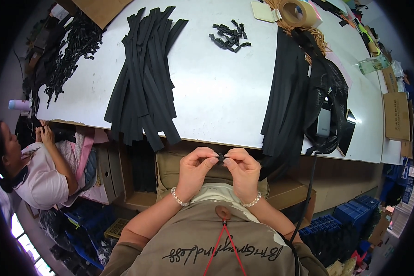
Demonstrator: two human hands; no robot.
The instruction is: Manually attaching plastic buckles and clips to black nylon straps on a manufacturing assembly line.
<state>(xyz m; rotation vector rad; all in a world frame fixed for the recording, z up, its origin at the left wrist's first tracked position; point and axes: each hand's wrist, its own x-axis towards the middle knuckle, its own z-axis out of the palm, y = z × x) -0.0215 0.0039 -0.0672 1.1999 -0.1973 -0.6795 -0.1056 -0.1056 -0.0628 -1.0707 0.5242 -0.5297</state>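
A small black piece (221, 158) is pinched between my two hands just off the table's front edge. My left hand (197, 166) closes thumb and forefinger on its left side. Opposite it, my right hand (240, 168) grips the other side the same way. The piece is too small and too covered by fingertips to make out its exact kind. Further back on the table lies a loose pile of small black pieces (230, 36). Long black fabric strips (147, 73) are heaped to the left, and another stack of black strips (284, 96) hangs over the edge at right.
The white table (221, 92) spans the view. At right are a black mesh bag (329, 83), a phone-like device (324, 122), a tape roll (295, 12) and a black cable (312, 193). A co-worker (43, 170) sits at left, near tangled black pieces (73, 50).
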